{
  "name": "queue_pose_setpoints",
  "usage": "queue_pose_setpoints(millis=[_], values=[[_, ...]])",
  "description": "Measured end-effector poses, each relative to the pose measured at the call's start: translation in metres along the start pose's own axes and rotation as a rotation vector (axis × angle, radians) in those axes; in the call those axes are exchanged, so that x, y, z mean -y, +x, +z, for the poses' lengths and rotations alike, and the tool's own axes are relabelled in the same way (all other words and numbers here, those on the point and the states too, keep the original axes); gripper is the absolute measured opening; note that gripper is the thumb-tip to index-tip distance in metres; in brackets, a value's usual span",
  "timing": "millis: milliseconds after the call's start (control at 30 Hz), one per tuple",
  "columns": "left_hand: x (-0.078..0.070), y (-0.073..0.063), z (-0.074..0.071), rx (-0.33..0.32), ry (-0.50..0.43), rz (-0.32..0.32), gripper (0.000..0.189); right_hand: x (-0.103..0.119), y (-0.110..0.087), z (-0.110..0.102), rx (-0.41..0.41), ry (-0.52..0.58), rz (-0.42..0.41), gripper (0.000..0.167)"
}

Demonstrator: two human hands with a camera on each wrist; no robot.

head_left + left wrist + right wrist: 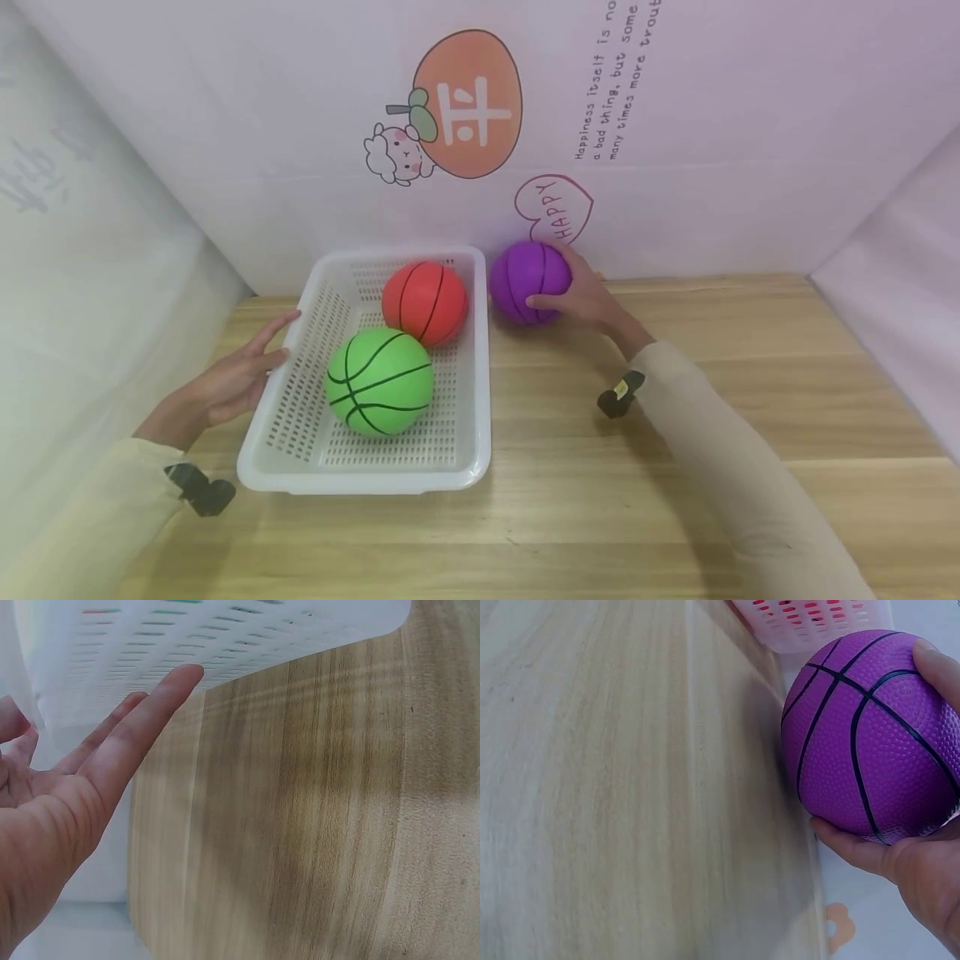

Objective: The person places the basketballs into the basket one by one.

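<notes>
A white plastic basket [472, 400] with slotted walls stands on the table, left of the middle. Inside it a green basketball [380, 382] lies toward the front and a red basketball [424, 303] behind it, at the right wall. My left hand [240, 375] is at the basket's left side, its fairly straight fingers [142, 727] right at the slotted wall. With thumb and fingers curved round it, my right hand [588, 296] grips a small purple basketball [870, 742] just right of the basket's back right corner. Some of the right fingers are hidden behind that ball.
The wooden table [600, 500] meets a white printed cloth wall [300, 125] right behind the basket and purple ball. More white cloth hangs at the left side [97, 250] and the right side [900, 250].
</notes>
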State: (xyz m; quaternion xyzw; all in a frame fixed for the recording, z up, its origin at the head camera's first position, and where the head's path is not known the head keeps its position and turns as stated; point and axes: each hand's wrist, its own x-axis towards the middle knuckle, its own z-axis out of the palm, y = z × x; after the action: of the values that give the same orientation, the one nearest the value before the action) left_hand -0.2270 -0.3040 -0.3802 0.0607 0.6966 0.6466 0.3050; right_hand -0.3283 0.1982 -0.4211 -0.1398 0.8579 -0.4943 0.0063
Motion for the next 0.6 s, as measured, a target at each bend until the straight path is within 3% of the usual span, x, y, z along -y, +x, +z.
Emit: queue_pose_setpoints(millis=[167, 600], values=[[0.0, 0.0, 0.0, -0.003, 0.006, 0.001, 0.063, 0.004, -0.005, -0.009, -0.009, 0.086, -0.011, 0.097], [-0.001, 0.0, 0.001, -0.004, 0.023, 0.0, 0.063, 0.037, -0.02, -0.031, -0.052, 0.058, -0.072, 0.099]])
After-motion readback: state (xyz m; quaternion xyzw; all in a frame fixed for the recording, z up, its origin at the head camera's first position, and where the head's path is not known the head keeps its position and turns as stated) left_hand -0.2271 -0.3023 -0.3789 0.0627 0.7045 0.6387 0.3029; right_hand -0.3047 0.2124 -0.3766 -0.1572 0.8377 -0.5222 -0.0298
